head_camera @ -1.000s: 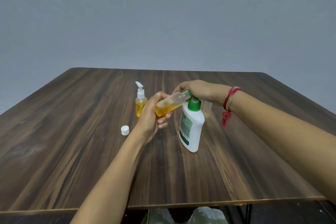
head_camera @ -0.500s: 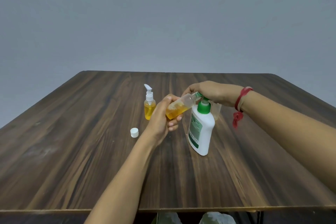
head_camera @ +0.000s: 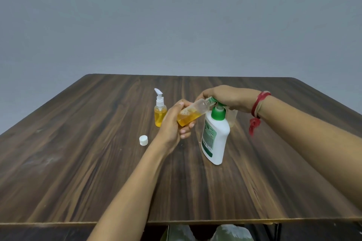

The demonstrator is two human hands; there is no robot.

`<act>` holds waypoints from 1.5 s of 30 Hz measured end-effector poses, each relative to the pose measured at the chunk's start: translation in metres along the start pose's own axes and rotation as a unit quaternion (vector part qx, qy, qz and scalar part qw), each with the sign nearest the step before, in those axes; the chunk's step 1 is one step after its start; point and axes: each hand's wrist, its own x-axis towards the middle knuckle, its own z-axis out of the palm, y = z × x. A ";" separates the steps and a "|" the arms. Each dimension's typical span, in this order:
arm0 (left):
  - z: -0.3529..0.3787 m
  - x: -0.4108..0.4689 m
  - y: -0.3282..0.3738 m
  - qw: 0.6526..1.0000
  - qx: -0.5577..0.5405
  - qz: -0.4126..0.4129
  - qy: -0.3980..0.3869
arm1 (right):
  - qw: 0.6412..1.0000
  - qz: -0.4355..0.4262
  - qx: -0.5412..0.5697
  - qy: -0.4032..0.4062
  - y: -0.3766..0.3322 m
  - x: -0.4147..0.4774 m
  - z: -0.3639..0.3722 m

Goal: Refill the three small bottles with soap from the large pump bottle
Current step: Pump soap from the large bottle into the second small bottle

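Observation:
My left hand (head_camera: 172,123) grips a small clear bottle (head_camera: 193,112), tilted, its open neck up against the green pump spout. Orange soap fills its lower half. My right hand (head_camera: 228,98) rests curled over the green pump head of the large white pump bottle (head_camera: 215,139), which stands upright on the table. A small pump-topped bottle (head_camera: 160,112) with orange soap stands to the left. Behind the large bottle a third small clear bottle (head_camera: 233,118) is partly hidden. A white cap (head_camera: 143,140) lies on the table.
The wooden table (head_camera: 78,162) reaches to a front edge near the bottom of the view. A plain grey wall is behind. A red thread band is on my right wrist (head_camera: 258,103).
Hands and bottles keep the same pose; the view has shifted slightly. The soap level in the tilted bottle looks a little higher.

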 end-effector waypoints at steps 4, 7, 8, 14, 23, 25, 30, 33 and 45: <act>-0.002 0.001 -0.001 1.000 0.008 0.000 0.005 | 1.000 0.010 -0.008 -0.007 0.001 -0.001 0.002; 0.000 0.000 -0.002 1.000 0.000 0.000 -0.004 | 1.000 0.006 -0.004 -0.008 -0.002 -0.003 -0.001; -0.001 0.001 -0.002 1.000 0.002 0.002 -0.004 | 1.000 0.005 0.001 -0.008 -0.001 -0.002 0.000; -0.001 0.001 -0.003 1.000 -0.006 0.002 -0.008 | 0.999 0.006 -0.031 -0.018 -0.003 -0.004 -0.002; 0.000 0.001 -0.003 1.000 0.013 0.007 -0.013 | 0.999 0.008 -0.031 -0.017 -0.004 -0.004 -0.003; -0.002 0.000 -0.002 1.000 0.018 0.006 -0.011 | 0.999 0.007 -0.034 -0.015 0.000 -0.003 0.002; 0.000 0.000 -0.003 1.000 0.005 0.003 -0.014 | 0.999 0.011 -0.049 -0.021 -0.004 -0.003 -0.003; -0.002 0.001 -0.003 1.000 0.008 0.000 -0.007 | 0.999 0.009 -0.041 -0.018 0.000 -0.003 0.002; 0.001 0.000 -0.002 1.000 0.005 0.000 -0.008 | 0.999 0.020 -0.038 -0.027 -0.002 0.000 -0.003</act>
